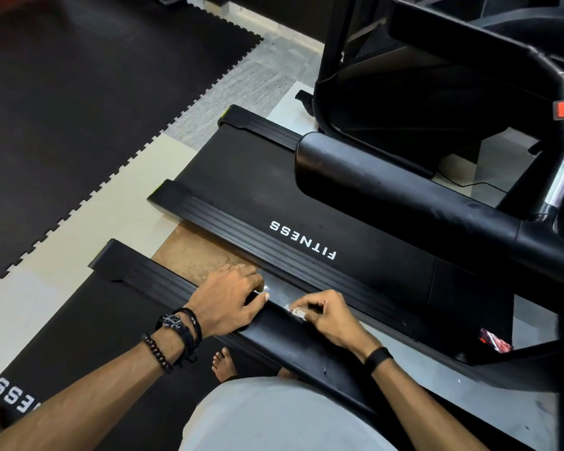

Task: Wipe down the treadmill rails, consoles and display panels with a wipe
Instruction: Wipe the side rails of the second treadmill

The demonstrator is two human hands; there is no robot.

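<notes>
I stand on a black treadmill belt point(88, 346) and look down at its handrail point(284, 340), a black bar running from the centre towards the lower right. My left hand point(230, 299) grips the end of that rail, fingers curled over its far side. My right hand point(326, 315) pinches a small crumpled white wipe point(296, 312) against the top of the rail, a short way from the left hand. The rail's end between the hands looks shiny.
A second treadmill point(306, 242) marked FITNESS lies just beyond, with its own thick handrail point(404, 193) and console frame point(469, 37) at upper right. Black interlocking floor mats point(79, 109) cover the upper left. A bare foot point(223, 364) shows below the rail.
</notes>
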